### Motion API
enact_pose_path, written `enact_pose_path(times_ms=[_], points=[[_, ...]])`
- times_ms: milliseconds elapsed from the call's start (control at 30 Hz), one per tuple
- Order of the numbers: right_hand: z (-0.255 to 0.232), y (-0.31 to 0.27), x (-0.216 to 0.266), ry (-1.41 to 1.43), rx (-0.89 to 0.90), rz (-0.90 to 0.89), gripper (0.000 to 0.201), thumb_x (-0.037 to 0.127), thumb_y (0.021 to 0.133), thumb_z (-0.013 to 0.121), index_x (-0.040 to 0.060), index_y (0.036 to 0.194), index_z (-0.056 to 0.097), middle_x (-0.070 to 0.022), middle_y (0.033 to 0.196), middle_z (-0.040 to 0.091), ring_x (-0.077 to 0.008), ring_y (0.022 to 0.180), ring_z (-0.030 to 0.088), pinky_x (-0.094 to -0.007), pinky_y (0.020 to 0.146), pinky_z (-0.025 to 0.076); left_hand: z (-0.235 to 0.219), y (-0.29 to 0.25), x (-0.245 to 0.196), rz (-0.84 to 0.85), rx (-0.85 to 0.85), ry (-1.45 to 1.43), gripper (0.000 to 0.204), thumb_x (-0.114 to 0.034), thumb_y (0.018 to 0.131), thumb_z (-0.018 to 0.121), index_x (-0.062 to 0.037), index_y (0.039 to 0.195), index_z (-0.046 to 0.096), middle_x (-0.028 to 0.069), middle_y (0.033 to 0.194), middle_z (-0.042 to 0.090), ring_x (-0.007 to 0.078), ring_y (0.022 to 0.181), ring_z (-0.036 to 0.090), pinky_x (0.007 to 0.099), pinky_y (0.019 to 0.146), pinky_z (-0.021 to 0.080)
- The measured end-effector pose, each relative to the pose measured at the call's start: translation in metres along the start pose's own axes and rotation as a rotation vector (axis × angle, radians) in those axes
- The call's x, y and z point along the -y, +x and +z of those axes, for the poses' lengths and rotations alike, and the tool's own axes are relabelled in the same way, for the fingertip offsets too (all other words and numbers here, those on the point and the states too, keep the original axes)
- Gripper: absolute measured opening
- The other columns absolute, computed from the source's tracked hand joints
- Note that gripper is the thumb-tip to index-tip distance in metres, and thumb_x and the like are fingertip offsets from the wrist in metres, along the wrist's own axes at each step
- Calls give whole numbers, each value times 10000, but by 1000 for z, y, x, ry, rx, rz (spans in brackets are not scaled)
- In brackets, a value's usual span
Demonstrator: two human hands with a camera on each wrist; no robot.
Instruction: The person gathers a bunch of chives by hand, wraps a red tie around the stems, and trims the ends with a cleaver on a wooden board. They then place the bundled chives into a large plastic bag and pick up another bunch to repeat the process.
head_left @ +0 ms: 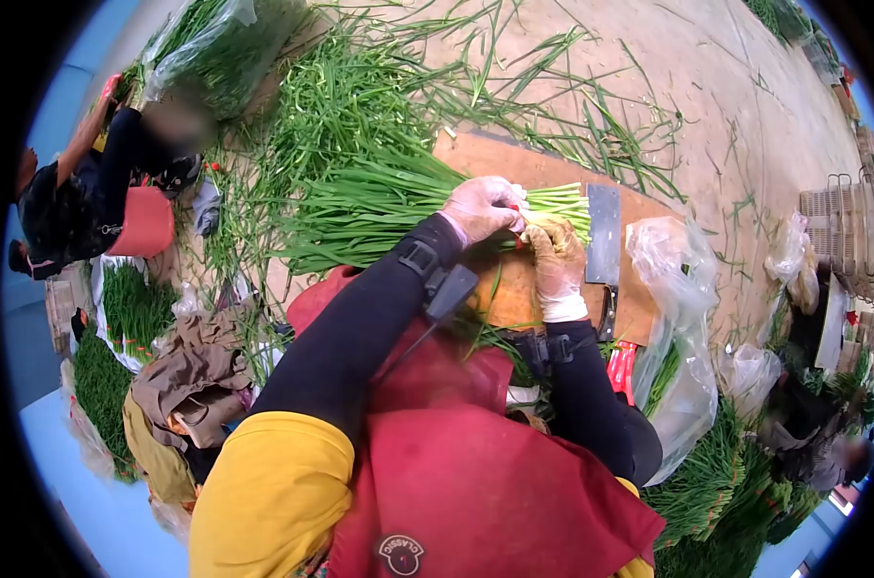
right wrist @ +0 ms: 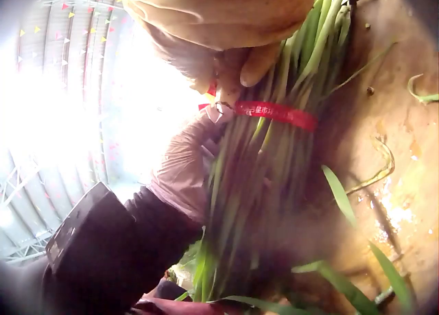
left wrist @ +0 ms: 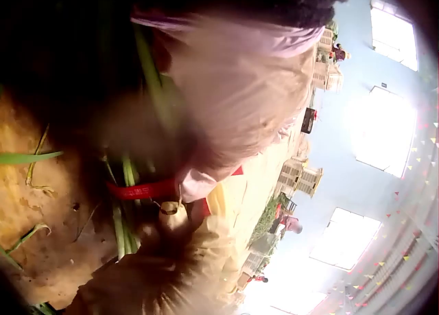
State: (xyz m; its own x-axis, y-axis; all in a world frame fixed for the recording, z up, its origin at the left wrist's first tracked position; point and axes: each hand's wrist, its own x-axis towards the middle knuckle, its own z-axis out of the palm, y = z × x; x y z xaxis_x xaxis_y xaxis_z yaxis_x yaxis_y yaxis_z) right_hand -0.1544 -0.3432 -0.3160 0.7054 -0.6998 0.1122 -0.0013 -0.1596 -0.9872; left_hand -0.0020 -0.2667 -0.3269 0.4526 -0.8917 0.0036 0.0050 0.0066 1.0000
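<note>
A bunch of garlic chives (head_left: 379,214) lies across a wooden board (head_left: 625,204), pale cut ends to the right. Around its stems runs a red printed tie band (right wrist: 278,114). My left hand (head_left: 482,210), in a thin whitish glove, pinches the band on top of the bunch. Right beside it, my right hand (head_left: 557,262), in a tan stained glove, pinches the band too, fingertips against the left hand's. In the left wrist view, a red length of band (left wrist: 144,191) runs out from under the meeting fingers. Close by the cut ends lies a cleaver (head_left: 604,220).
Loose chives (head_left: 350,106) are heaped beyond the bunch. A clear plastic bag (head_left: 683,289) and spare red bands (head_left: 622,371) lie at the right. Bundled chives (head_left: 697,496) are at lower right. Another person (head_left: 71,193) sits at the left; a plastic crate (head_left: 842,231) stands far right.
</note>
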Motion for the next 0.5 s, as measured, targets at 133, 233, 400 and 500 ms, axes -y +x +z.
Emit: enact_pose_path(times_ms=[133, 233, 400, 500], points=[[-2, 1, 3, 80, -12, 110, 72, 44, 839, 595, 14, 872, 651, -55, 872, 624, -150, 802, 560, -272, 737, 450, -1, 3, -4, -177, 24, 0, 79, -24, 655, 673, -24, 732, 656, 95, 826, 640, 190, 836, 623, 272, 777, 479], [-1, 2, 18, -20, 26, -27, 69, 56, 841, 594, 14, 864, 643, -59, 850, 619, -163, 790, 554, -289, 733, 438, 3, 6, 1, -142, -30, -155, 70, -74, 694, 647, -30, 748, 656, 80, 798, 645, 168, 817, 622, 269, 759, 476], [3, 2, 11, -73, 106, -91, 81, -6, 816, 592, 6, 874, 648, -82, 827, 611, -192, 756, 557, -296, 702, 442, -6, 13, -7, -116, 4, 382, 142, -183, 750, 611, -56, 793, 659, 91, 796, 662, 216, 772, 631, 302, 723, 473], [1, 2, 11, -29, 109, -12, 101, -20, 814, 587, 1, 889, 650, -76, 815, 603, -180, 743, 555, -290, 689, 445, 0, 17, -7, -179, -22, 406, 162, -219, 749, 626, -69, 800, 663, 82, 799, 665, 220, 772, 632, 300, 719, 474]])
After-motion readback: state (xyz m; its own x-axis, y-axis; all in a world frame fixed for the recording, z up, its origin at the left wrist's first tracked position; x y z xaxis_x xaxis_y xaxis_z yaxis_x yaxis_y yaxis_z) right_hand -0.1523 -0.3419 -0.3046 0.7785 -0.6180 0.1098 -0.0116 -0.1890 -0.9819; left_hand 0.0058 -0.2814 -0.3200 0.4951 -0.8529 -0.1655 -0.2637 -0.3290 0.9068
